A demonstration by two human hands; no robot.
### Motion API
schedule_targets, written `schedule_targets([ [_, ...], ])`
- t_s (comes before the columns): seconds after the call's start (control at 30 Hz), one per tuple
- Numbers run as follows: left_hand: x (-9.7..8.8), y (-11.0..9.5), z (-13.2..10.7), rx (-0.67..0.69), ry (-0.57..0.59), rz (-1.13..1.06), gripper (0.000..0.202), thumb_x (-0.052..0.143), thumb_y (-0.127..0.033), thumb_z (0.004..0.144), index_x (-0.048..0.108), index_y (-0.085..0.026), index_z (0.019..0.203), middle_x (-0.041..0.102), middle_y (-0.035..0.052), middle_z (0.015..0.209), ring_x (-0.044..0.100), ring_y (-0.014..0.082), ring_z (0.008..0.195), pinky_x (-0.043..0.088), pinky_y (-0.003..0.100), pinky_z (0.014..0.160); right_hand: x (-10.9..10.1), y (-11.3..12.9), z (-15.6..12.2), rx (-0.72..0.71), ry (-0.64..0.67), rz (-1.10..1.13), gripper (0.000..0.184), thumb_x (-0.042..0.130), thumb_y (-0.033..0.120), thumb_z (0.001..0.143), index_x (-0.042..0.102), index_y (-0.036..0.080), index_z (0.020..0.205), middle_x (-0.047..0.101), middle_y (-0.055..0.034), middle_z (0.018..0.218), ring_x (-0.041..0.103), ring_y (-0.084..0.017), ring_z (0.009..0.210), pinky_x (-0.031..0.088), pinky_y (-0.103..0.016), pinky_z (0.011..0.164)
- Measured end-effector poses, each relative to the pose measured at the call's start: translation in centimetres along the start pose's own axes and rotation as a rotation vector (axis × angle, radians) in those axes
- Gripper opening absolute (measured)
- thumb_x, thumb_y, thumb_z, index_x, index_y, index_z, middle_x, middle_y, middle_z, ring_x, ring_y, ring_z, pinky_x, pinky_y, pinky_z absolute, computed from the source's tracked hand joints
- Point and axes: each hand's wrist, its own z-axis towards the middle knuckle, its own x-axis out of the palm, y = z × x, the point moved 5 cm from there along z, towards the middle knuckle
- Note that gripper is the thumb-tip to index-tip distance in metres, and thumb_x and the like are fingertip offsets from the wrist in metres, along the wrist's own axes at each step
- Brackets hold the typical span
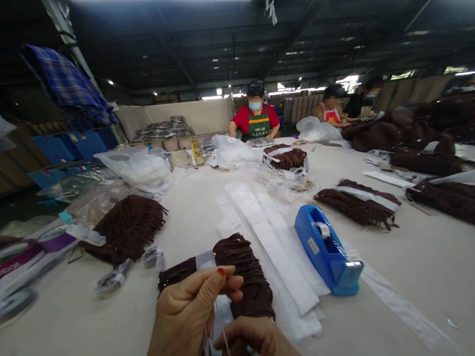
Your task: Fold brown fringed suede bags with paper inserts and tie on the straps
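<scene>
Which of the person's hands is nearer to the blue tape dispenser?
The right hand. It is left of the tape dispenser and closer to the camera; the left hand is farther left, over the brown fringed bundle.

Near you on the bench [89,340], a bundle [248,277] lies beneath your hands [183,315]; right of it, strips [272,247], then a tape dispenser [325,253]; left, tape rolls [16,265]. Far across, bags [235,151] lie before a co-worker [257,122].

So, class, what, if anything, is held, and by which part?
Left hand: a thin white cord, apparently near its upper end. Right hand: grip unclear.
</scene>
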Motion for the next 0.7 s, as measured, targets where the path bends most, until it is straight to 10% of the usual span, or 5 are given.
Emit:
schedule_targets([
  [0.23, -1.8, -1.6, 0.1, 0.407, -0.249, 0.292, 0.027, 0.065, -0.048, 0.07, 0.072, -0.024, 0.081, 0.071, -0.0003, 0.069, 0.066, 0.0139, 0.061, 0.053, 0.016, 0.057, -1.4, 0.1, -1.2, 0.047, -0.035, 0.217, 0.045, 0.083, 0.031, 0.051, 0.064, 0.015, 0.088, 0.061, 0.0017, 0.067, 0.049, -0.005, 0.054, 0.033, -0.016, 0.05],
  [0.7, -2.2, -4.0, -0.3, 0.849, -0.309, 0.756, 0.028, 0.052, -0.044, 0.084, 0.069, -0.023, 0.092, 0.071, -0.0039, 0.077, 0.066, 0.0103, 0.071, 0.05, 0.014, 0.07, -1.1, 0.5, -1.6, 0.022, -0.085, 0.439, 0.033, 0.084, 0.026, 0.051, 0.06, 0.013, 0.071, 0.062, 0.0012, 0.058, 0.051, -0.005, 0.047, 0.034, -0.016, 0.046],
])
